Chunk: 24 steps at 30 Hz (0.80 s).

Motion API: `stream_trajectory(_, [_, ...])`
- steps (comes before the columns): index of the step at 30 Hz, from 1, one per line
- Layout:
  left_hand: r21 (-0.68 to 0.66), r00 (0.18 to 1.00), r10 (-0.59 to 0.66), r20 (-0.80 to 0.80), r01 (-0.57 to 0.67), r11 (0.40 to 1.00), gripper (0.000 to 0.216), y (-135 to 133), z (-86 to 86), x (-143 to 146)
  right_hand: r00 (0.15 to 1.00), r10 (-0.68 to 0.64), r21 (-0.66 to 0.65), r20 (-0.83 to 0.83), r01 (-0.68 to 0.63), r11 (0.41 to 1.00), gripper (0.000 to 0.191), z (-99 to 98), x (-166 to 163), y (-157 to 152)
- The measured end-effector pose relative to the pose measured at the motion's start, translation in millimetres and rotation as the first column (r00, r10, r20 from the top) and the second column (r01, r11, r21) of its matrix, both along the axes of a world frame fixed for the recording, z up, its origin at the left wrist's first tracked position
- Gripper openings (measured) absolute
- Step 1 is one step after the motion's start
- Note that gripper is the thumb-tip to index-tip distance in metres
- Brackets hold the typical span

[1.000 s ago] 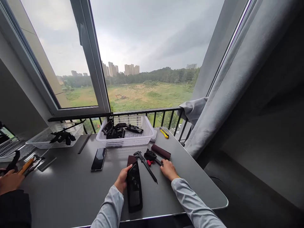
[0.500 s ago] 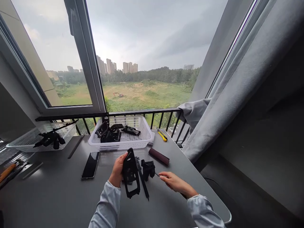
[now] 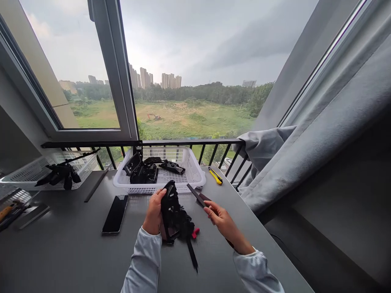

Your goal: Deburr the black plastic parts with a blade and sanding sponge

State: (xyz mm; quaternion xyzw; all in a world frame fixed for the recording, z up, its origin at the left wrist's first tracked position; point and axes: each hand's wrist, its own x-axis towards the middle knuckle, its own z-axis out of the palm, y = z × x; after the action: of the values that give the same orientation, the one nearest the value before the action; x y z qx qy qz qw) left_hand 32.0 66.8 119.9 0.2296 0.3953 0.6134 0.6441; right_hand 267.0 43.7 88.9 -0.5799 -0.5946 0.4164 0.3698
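Observation:
My left hand (image 3: 153, 212) is closed on a long black plastic part (image 3: 170, 207) and holds it upright above the grey table (image 3: 76, 256). My right hand (image 3: 220, 219) is closed on a thin dark flat tool (image 3: 196, 195) whose tip points up and left toward the part. Below the part lie a black caliper (image 3: 192, 254) and a small black clamp with a red tab (image 3: 195, 232). A dark red block peeks out beside the right fingers.
A white basket (image 3: 195, 177) with black parts stands at the back by the railing. A second basket (image 3: 36, 173) is at the left, a black phone (image 3: 115, 213) lies left of my hands, and a yellow cutter (image 3: 215, 176) lies at the back right. A grey curtain (image 3: 275, 162) hangs right.
My left hand raised the black part from lying flat on the table to upright. My right hand left the table and picked up the thin dark tool.

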Motion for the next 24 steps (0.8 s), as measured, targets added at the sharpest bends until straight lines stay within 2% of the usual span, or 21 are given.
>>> stream_trajectory(4, [0.079,1.0,-0.018,-0.011,0.019,0.997,0.046,3.5,10.9,3.5,0.998,0.047,0.073,-0.03,-0.044,0.996,0.058,27.2,-18.1,6.8])
stream_trajectory(7, [0.067,0.998,0.065,0.005,-0.065,0.996,0.038,4.7,15.6,5.1,0.996,0.087,0.175,0.026,-0.091,0.98,0.052,45.1,-32.7,12.9])
stream_trajectory(9, [0.043,0.994,0.108,-0.002,-0.108,0.993,0.033,5.3,16.0,4.9,0.99,0.123,0.179,0.072,-0.134,0.975,0.052,52.1,-40.2,18.7])
stream_trajectory(12, [0.044,0.994,0.107,-0.022,-0.106,0.993,0.032,6.0,14.6,1.9,0.975,0.18,0.182,0.127,-0.201,0.962,0.051,55.6,-46.9,29.4])
stream_trajectory(16, [0.085,0.995,0.079,-0.054,-0.074,0.994,0.035,6.5,13.8,-3.4,0.97,0.158,0.269,0.186,-0.205,0.941,0.046,53.7,-48.8,43.3])
stream_trajectory(19, [0.071,0.997,0.038,-0.06,-0.033,0.997,0.038,7.6,12.8,-3.9,0.958,0.175,0.276,0.225,-0.235,0.932,0.044,52.0,-46.9,49.9])
stream_trajectory(24, [0.044,0.994,0.086,-0.062,-0.083,0.996,0.033,10.5,6.0,-1.1,0.922,0.207,0.281,0.326,-0.304,0.91,0.038,52.8,-42.9,50.0])
